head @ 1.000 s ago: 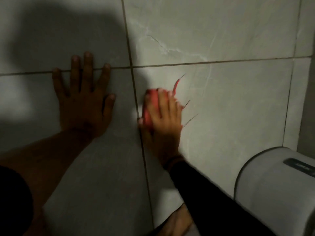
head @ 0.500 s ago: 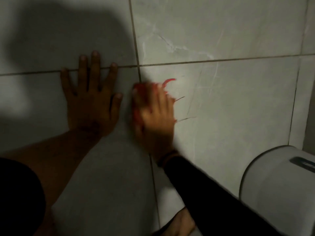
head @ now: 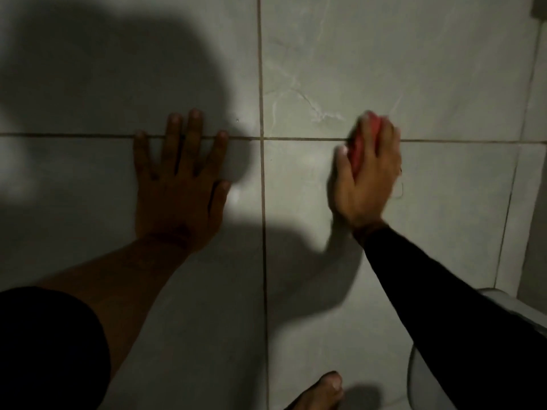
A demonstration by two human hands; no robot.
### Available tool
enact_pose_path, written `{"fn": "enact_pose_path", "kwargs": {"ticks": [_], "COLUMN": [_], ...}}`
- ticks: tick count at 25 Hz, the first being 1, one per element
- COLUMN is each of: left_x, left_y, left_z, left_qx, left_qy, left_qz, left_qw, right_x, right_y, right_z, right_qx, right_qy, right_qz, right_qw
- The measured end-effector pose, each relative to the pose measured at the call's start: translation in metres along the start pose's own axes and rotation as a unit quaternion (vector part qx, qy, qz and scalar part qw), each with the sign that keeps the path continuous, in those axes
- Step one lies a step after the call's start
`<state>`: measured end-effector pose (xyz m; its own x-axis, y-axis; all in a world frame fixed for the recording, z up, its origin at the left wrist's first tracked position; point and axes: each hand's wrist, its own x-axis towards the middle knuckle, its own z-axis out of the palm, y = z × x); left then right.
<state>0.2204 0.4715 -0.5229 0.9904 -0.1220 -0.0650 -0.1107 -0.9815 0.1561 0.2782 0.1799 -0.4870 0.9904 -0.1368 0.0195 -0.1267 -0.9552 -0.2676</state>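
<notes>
My right hand (head: 367, 176) grips a red scrubbing cloth or sponge (head: 362, 143) and presses it on the grey tiled surface (head: 444, 84), right on the horizontal grout line (head: 310, 139). Most of the red thing is hidden under my fingers, and a few loose threads stick out on its right. My left hand (head: 180, 184) lies flat on the tiles to the left of the vertical grout line (head: 262, 187), fingers spread, holding nothing.
A white rounded toilet or fixture (head: 426, 365) shows at the lower right behind my dark sleeve. My bare foot (head: 319, 393) is at the bottom edge. Dark shadows cover the upper left tiles. A narrow tile strip and a corner run down the right side.
My right hand has slid the red cloth to the right and up, from beside the vertical grout line to the horizontal one. My left hand has stayed flat in place.
</notes>
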Motion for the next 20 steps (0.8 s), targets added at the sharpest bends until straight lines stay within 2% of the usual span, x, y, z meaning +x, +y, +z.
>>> {"fn": "enact_pose_path", "kwargs": {"ticks": [2,4,6,8,9,11,12,14,16,17,18,20], "left_x": [0.001,0.000,-0.001,0.000,0.000,-0.001,0.000,0.000,-0.002,-0.002,-0.002,0.000], "left_y": [-0.002,-0.002,-0.001,-0.002,-0.002,-0.003,-0.003,-0.004,-0.004,-0.003,-0.002,-0.004], "left_z": [0.002,0.001,0.000,0.000,0.001,0.003,0.003,0.004,0.003,0.003,0.002,0.003], "left_qx": [-0.005,-0.007,-0.006,-0.005,-0.005,-0.003,-0.002,0.001,-0.001,-0.002,-0.002,0.000], "left_qy": [0.001,0.002,0.001,0.002,0.002,0.004,0.005,0.003,-0.002,-0.002,0.000,0.003], "left_qz": [0.003,0.001,0.000,0.000,0.000,0.001,0.002,0.004,0.001,0.002,0.005,0.008], "left_qw": [1.000,1.000,1.000,1.000,1.000,1.000,1.000,1.000,1.000,1.000,1.000,1.000], "right_x": [0.021,-0.009,-0.025,0.008,0.028,0.050,0.042,-0.002,-0.042,-0.046,-0.039,-0.016], "right_y": [-0.051,-0.093,-0.100,-0.079,-0.061,-0.013,0.011,0.035,0.023,0.006,-0.014,-0.056], "right_z": [0.024,0.036,0.036,0.026,0.021,0.007,-0.001,-0.017,-0.018,-0.012,-0.003,0.018], "right_qx": [-0.012,-0.011,0.016,0.019,0.014,0.017,0.021,0.038,0.039,0.036,0.031,0.018], "right_qy": [-0.018,-0.082,-0.134,-0.108,-0.084,-0.020,0.006,0.040,0.058,0.068,0.072,0.041], "right_qz": [-0.106,-0.206,-0.276,-0.307,-0.269,-0.100,-0.006,0.160,0.287,0.307,0.290,0.148], "right_qw": [0.994,0.975,0.952,0.945,0.959,0.995,1.000,0.986,0.955,0.949,0.954,0.988]}}
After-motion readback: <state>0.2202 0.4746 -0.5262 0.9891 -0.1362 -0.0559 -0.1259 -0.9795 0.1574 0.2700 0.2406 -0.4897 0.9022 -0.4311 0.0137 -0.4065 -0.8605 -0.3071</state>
